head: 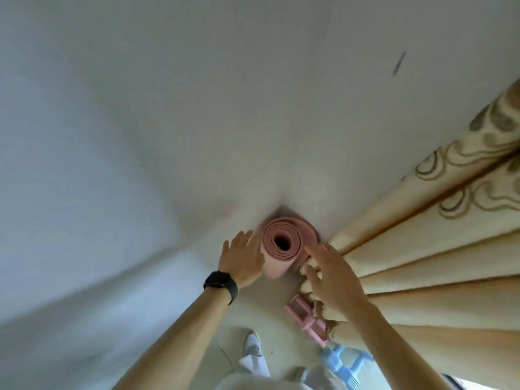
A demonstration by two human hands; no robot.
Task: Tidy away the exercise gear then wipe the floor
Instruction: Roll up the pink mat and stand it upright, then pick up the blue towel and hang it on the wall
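No readable text or numbers anywhere I look. My watch [221,282] face is dark, the mat [275,265] end shows plain pink layers, and the curtain [422,249] has swirls, not letters. The frame is blurry, so tiny print may be lost.

My feed shows soft daylight, fairly bright and even. The wall [197,108] goes cool and bluish on the left and whiter toward the middle. The curtain [422,249] on the right reads warm yellow, glowing most in its lower folds. A small dark shadow sits in the corner just behind the mat [273,264], and the mat's hollow core is black. Everything looks slightly smeared, worst along the left and bottom edges. The wide lens bends the wall corner, fans the curtain folds outward and stretches the arms [180,333] toward the lower edge.
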